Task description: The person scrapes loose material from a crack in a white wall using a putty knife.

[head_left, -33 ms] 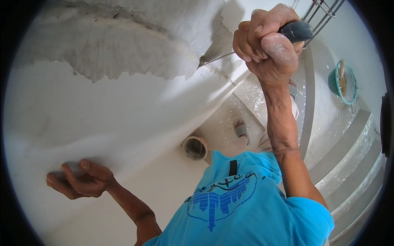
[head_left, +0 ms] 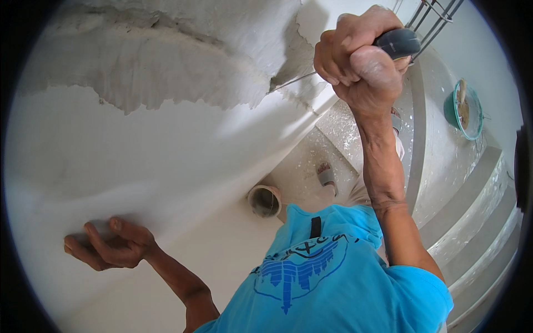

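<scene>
My right hand [head_left: 361, 69] is closed around the black handle of a trowel [head_left: 398, 43]. The thin metal blade shows almost edge-on, and its tip meets the wall at the border of a rough grey plaster patch [head_left: 144, 61]. My fingers hide the part where blade and handle join. Below the patch's ragged edge, the wall [head_left: 166, 144] is smooth and white. Over at the left, my left hand [head_left: 114, 247] is open, its fingers bent and apart, with the fingertips against the white wall and nothing held.
A small bucket [head_left: 264, 201] stands on the floor by the wall's foot. At the right, a teal basin [head_left: 471, 114] holds a pale mix and a stick-like handle. Steps [head_left: 472, 205] speckled with white spatter curve down the right side. Thin metal bars [head_left: 438, 25] rise behind my right hand.
My right hand and the trowel have shifted very slightly to the left. My left hand stays in nearly the same spot on the wall.
</scene>
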Demonstrator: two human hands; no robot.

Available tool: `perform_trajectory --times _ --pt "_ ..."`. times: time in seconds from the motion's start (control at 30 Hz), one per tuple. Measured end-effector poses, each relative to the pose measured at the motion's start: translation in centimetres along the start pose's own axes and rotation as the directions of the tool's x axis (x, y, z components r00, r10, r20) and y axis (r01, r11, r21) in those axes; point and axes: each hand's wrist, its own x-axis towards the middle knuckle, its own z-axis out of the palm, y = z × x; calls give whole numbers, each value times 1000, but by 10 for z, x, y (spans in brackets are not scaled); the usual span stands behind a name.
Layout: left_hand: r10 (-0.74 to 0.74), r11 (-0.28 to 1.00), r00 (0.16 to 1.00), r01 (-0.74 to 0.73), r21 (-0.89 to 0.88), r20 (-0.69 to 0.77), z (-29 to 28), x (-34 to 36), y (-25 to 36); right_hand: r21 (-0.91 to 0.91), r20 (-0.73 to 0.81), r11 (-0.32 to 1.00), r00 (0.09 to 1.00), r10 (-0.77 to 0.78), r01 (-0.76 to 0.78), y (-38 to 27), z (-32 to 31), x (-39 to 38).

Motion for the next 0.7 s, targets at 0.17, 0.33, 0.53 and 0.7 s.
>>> perform_trajectory --times 0.17,0.33,0.53,0.7 --pt "12 1000 1000 -13 -15 -15 4 2 1 43 131 992 983 -127 123 13 -7 9" --pt "9 1000 1000 -9 -9 13 0 1 2 67 20 993 995 -96 94 12 -12 3" --pt "-12 999 1000 11 -47 -15 3 0 1 -42 197 990 973 -123 133 25 -19 1" --pt "0 1000 1000 0 -16 -3 1 1 2 -30 177 996 981 -81 88 11 -16 0"
